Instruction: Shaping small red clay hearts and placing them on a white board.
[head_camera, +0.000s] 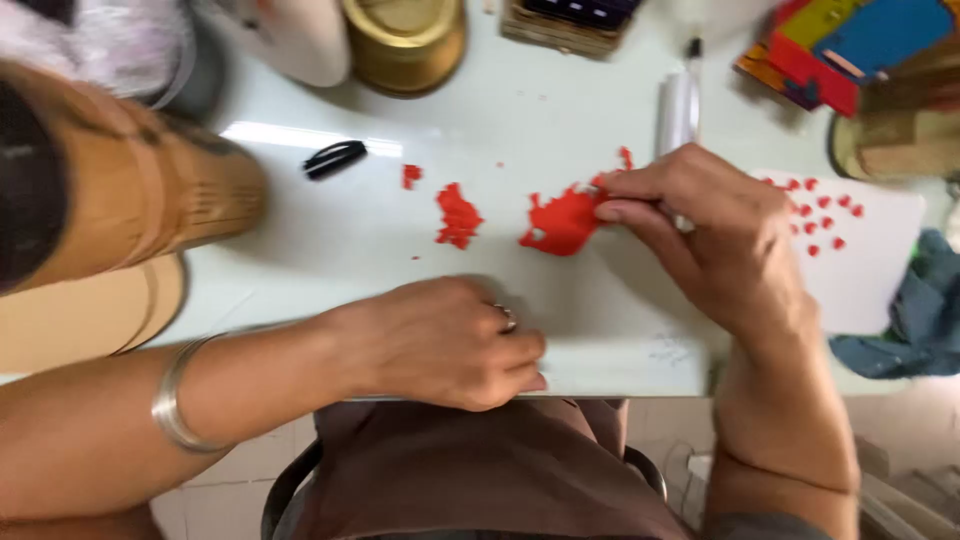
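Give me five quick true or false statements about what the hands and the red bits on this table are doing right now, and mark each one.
1. The right hand pinches at the large red piece. True.
2. The left hand is lifted high above the table. False: it rests at the table's near edge.
3. Small red bits lie on a white sheet to the right of the right hand. True.
4. The black clip is held in the left hand. False: it lies alone on the table, away from both hands.
5. The left wrist wears a metal bangle. True.
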